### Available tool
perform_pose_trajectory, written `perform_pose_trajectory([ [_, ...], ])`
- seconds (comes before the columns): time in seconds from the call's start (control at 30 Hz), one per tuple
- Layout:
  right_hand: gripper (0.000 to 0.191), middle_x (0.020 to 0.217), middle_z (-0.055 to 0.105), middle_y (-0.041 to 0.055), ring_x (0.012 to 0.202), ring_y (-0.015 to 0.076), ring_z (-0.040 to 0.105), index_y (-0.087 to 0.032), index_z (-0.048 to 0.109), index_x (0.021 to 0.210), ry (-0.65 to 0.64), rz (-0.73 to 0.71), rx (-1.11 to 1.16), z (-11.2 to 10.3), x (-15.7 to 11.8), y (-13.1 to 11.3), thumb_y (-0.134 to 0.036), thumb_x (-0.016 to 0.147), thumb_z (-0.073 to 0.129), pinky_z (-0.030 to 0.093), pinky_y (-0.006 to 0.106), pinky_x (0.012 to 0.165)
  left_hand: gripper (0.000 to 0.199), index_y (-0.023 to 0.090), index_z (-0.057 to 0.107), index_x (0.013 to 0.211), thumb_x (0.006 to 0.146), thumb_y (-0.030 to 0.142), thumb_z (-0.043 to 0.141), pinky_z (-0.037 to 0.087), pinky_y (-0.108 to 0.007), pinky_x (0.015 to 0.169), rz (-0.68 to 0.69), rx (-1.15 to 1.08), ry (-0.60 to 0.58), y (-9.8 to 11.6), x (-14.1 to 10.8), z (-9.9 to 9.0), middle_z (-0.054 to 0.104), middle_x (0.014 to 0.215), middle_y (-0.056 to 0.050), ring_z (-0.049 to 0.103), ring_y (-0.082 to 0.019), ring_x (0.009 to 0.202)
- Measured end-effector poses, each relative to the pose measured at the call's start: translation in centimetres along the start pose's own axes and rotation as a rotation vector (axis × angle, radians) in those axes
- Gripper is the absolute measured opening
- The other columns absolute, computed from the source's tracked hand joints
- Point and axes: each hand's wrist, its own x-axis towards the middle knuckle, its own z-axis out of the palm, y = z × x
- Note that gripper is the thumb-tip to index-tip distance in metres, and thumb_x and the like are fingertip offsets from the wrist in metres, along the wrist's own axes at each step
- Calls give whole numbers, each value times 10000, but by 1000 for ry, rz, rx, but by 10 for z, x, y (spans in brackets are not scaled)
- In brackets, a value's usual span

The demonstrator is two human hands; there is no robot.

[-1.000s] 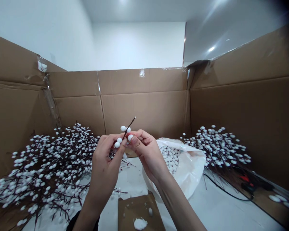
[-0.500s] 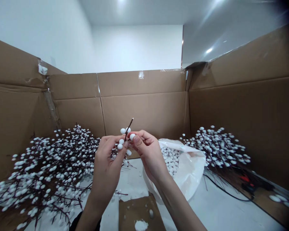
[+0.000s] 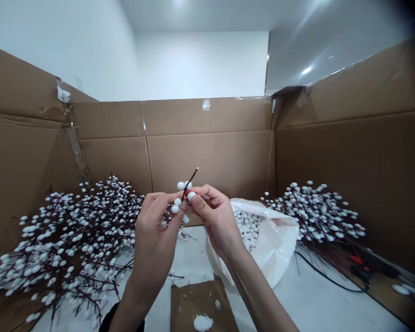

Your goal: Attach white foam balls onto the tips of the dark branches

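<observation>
My left hand [image 3: 156,223] pinches a dark brown twig [image 3: 191,179] between thumb and fingers, its bare tip pointing up and to the right. Several white berries sit along this twig, some of them beside my left fingertips. My right hand [image 3: 217,216] is closed on one white berry [image 3: 191,196], held between thumb and forefinger against the twig. Both hands meet above the table, and the lower end of the twig is partly hidden behind the fingers.
A large heap of berry branches [image 3: 86,230] lies left, a smaller bunch [image 3: 318,212] right. An open white plastic bag [image 3: 278,244] holds loose berries. A brown cardboard piece [image 3: 190,306] carries a white blob [image 3: 203,323]. Cardboard walls [image 3: 210,157] surround the table; a black cable [image 3: 332,279] runs right.
The twig's tip leans slightly further right. My fingers keep their hold on the twig and the berry, and the whole view has shifted a little.
</observation>
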Motion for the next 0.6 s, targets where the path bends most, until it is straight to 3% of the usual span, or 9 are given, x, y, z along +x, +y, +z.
perform_pose_trajectory([
  [0.4,101,911,724,16,797,117,663,-221,686,832,4,-81,-59,1,-2,-2,-306,786,718,529,271,772,103,251,674,902,842,312,616,440,-249,748,-40,-16,-39,-3,5,-3,609,907,-5,553,-149,885],
  [0.6,61,946,696,9,888,135,655,-230,680,790,52,-175,-195,-2,-4,-11,-279,784,716,517,276,808,334,291,565,1097,788,349,678,404,-271,859,-114,-156,-50,-2,5,-7,601,1088,14,531,-158,1042],
])
